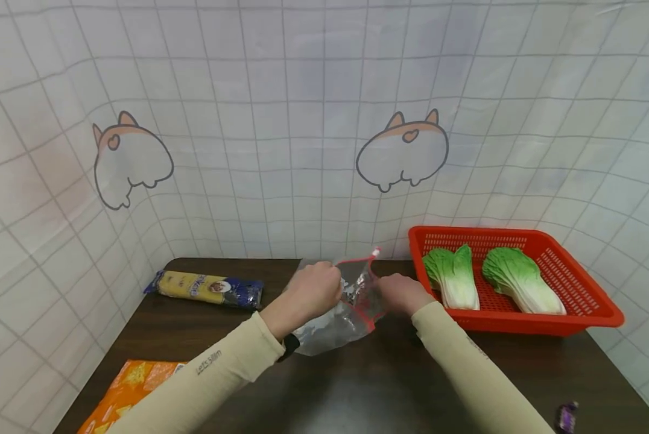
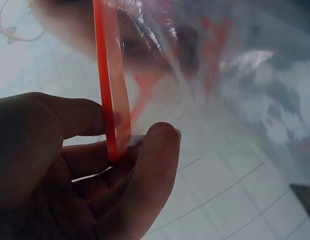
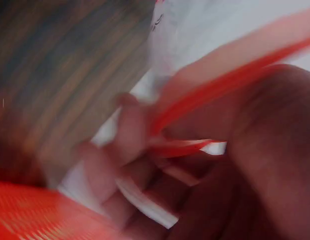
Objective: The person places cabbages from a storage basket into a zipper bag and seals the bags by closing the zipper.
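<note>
From the head camera, both hands meet over the middle of the dark table (image 1: 357,386), holding a clear plastic bag (image 1: 338,316) with a red zip strip along its mouth. The left hand (image 1: 316,289) grips one side of the mouth and the right hand (image 1: 403,293) the other, so the opening is kept up off the table while the bag's body sags down onto it. To the right sits a red basket (image 1: 590,301) with two cabbage halves (image 1: 457,274) lying in it, well apart from the bag. A yellow and blue packet (image 1: 207,288) lies at the back left, an orange packet (image 1: 126,392) at the near left (cut off by the frame edge), and a small dark wrapped thing (image 1: 567,416) at the near right, too small to identify. What the bag contains I cannot tell through the creased, shiny plastic.

The left wrist camera shows the red zip strip (image 2: 112,100) pinched between the left thumb and curled fingers (image 2: 155,165), the strip standing upright so the mouth stays taut. The plastic behind is blurred.

The right wrist camera is heavily smeared by motion blur. The zip strip (image 3: 229,85) runs across the curled fingers (image 3: 130,130), which seem to pinch it; the basket is a red smear at the bottom left.
</note>
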A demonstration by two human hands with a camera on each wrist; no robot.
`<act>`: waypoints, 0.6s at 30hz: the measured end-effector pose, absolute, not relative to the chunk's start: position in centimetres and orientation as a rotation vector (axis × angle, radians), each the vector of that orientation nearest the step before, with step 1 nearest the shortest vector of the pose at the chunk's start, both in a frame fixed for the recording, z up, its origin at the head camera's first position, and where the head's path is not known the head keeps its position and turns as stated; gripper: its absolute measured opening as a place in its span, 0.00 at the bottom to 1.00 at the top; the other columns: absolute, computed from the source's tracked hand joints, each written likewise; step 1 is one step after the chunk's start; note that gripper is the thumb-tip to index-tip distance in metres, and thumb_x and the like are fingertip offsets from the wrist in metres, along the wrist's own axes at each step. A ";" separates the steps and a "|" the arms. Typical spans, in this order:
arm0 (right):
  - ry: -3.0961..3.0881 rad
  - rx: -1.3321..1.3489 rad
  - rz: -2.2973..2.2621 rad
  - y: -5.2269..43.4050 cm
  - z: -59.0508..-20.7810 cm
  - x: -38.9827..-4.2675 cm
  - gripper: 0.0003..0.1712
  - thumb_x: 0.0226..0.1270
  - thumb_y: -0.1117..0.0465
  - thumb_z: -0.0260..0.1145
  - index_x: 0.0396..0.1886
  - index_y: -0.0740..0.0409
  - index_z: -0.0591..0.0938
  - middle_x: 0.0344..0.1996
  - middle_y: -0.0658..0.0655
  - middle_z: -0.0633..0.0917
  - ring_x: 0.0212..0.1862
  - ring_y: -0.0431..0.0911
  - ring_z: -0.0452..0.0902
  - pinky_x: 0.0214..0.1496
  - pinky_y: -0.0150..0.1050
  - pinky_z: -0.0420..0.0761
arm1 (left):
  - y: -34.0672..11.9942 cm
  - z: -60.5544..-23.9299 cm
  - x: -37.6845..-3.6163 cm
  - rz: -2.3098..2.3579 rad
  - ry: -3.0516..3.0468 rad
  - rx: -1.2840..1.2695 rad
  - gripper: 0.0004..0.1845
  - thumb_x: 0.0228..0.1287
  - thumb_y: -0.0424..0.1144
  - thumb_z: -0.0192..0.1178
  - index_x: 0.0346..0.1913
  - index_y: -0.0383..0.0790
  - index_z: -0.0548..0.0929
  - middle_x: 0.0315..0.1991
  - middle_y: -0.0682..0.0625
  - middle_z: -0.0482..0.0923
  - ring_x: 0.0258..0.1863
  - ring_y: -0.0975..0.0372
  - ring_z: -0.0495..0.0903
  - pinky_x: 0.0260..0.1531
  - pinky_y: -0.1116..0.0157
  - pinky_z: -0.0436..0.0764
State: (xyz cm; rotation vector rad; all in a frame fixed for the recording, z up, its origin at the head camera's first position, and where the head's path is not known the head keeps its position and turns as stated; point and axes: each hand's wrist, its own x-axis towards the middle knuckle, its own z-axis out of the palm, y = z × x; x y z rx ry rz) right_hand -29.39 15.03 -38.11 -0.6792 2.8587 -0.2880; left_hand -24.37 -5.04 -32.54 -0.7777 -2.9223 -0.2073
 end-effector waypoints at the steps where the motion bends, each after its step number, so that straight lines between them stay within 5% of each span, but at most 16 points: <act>1: 2.852 -0.754 -0.370 15.2 -38.3 -29.6 0.18 0.67 0.70 0.60 0.54 0.58 0.84 0.33 0.57 0.83 0.30 0.46 0.73 0.32 0.40 0.75 | -5.0 -32.9 -24.5 -0.213 -2.944 -0.768 0.20 0.69 0.34 0.55 0.15 0.44 0.73 0.19 0.51 0.68 0.14 0.64 0.63 0.13 0.67 0.63; 4: 2.840 -0.994 -0.608 15.3 -38.5 -30.1 0.23 0.68 0.74 0.55 0.61 0.60 0.80 0.33 0.55 0.81 0.31 0.44 0.70 0.35 0.37 0.73 | -4.7 -33.8 -24.9 -0.228 -2.979 -0.733 0.17 0.69 0.38 0.57 0.20 0.43 0.77 0.21 0.51 0.71 0.15 0.62 0.70 0.14 0.65 0.70; 7: 2.909 -1.154 -0.754 15.2 -38.6 -30.5 0.19 0.69 0.72 0.56 0.57 0.61 0.82 0.38 0.55 0.82 0.38 0.45 0.75 0.43 0.40 0.78 | -4.5 -34.4 -25.3 -0.250 -2.957 -0.700 0.13 0.67 0.38 0.60 0.22 0.42 0.78 0.22 0.51 0.72 0.16 0.61 0.73 0.14 0.64 0.72; 13: 2.908 -1.103 -0.948 14.6 -38.5 -30.4 0.19 0.68 0.69 0.60 0.57 0.61 0.82 0.40 0.58 0.82 0.35 0.47 0.74 0.39 0.41 0.78 | -4.6 -34.9 -26.0 -0.472 -2.810 -0.672 0.02 0.62 0.28 0.60 0.33 0.36 0.78 0.28 0.46 0.76 0.22 0.56 0.78 0.18 0.64 0.75; 18: 3.032 -0.997 -0.718 14.7 -38.7 -30.3 0.17 0.62 0.71 0.62 0.51 0.65 0.84 0.42 0.59 0.83 0.39 0.50 0.78 0.42 0.44 0.81 | -5.4 -34.6 -26.4 -0.408 -2.761 -0.552 0.04 0.62 0.28 0.60 0.31 0.37 0.77 0.29 0.47 0.73 0.19 0.57 0.74 0.15 0.63 0.72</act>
